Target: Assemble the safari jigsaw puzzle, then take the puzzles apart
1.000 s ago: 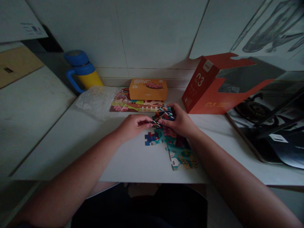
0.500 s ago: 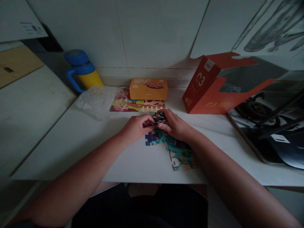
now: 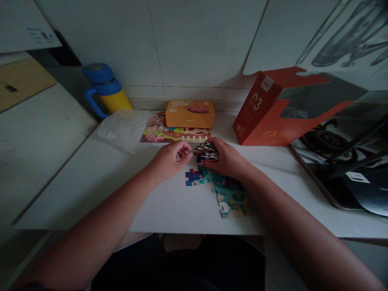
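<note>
My right hand is wrapped round a thick stack of puzzle pieces, their edges facing left. Just left of the stack is my left hand, its fingers curled and thumb near the fingertips. A small dark sliver shows at those fingertips, too small to make out. Below the hands on the white table lies a partly joined puzzle in teal, with a rabbit and plants. A blue-edged piece forms its left end. My right hand and forearm cover part of it.
An orange puzzle box stands at the back on a farm picture sheet. Bubble wrap and a blue and yellow jug are at the left. A large red-orange box stands right, beside a gas stove.
My left hand has drawn back slightly left, away from the stack. My right hand still holds the stack, now turned so more edges show. The joined puzzle has not moved.
</note>
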`<control>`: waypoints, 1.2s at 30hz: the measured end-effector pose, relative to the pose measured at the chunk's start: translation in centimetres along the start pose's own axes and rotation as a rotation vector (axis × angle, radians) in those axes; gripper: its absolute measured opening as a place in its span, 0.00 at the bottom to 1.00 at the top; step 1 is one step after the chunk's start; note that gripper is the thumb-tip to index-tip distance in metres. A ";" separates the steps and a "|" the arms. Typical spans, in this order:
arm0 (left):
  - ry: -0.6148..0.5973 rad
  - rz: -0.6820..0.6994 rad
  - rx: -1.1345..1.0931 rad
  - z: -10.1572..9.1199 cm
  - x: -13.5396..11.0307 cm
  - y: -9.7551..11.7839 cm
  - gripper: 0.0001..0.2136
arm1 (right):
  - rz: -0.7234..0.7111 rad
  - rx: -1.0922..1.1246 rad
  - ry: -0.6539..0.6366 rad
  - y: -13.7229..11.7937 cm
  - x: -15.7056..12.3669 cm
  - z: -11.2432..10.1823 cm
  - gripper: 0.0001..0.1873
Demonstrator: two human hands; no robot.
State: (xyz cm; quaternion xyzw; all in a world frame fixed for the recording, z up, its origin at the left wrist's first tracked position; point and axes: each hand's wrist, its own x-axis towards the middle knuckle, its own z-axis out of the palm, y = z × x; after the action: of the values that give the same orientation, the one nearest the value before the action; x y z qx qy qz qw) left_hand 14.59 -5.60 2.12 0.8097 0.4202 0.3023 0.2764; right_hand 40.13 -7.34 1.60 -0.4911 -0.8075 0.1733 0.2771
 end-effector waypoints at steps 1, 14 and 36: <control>-0.060 0.006 0.039 -0.3 -0.1 0.0 0.08 | -0.006 -0.011 -0.015 0.0 0.0 0.0 0.34; -0.396 0.059 0.123 0.2 -1.8 1.6 0.21 | -0.028 -0.051 -0.073 0.1 0.2 0.0 0.27; -0.082 -0.011 -0.217 1.5 -0.4 -0.9 0.18 | -0.025 0.235 -0.068 -0.9 -0.1 -0.3 0.42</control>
State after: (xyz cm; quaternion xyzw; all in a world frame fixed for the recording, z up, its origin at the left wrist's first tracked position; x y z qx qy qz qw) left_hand 15.06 -5.76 0.41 0.7845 0.3778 0.3109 0.3810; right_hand 39.74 -7.85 2.33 -0.4391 -0.7965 0.2799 0.3073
